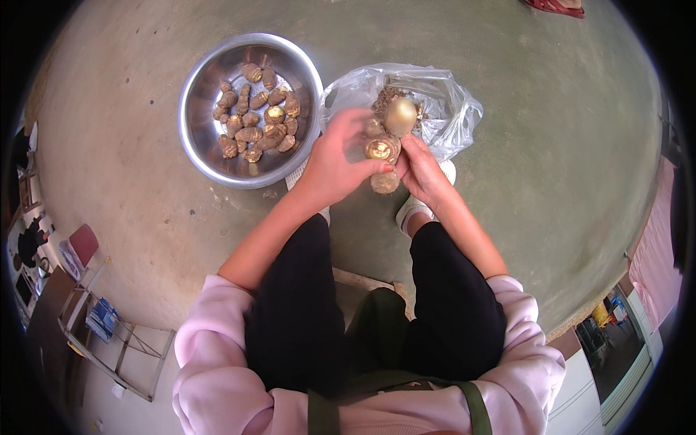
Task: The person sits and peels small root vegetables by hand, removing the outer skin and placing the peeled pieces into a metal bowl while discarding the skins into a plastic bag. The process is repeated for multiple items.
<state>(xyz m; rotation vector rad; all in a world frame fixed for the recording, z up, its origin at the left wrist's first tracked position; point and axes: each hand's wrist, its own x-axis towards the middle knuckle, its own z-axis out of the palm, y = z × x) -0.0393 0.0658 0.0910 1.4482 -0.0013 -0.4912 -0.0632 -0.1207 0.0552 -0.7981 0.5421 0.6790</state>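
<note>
A cluster of taro corms [383, 149] with brown ringed skins and a pale cut patch is held up over a clear plastic bag [462, 122]. My right hand [424, 168] grips it from the right side. My left hand [334, 157] is at its left, the thumb against the lower corm and the blurred fingers spread beside the upper part; how firmly they hold is unclear. At the top of the cluster is a smooth, shiny yellowish oval thing [401, 117], whose kind I cannot tell. Brown fibrous scraps [389, 98] lie in the bag behind it.
Left of the bag stands a stainless steel basin [187, 109] with several taro corms [274, 114] in it. My white shoes [413, 209] are on the concrete floor just below the bag. A metal frame [119, 370] is at far left; another person's red sandal [554, 6] shows at top right.
</note>
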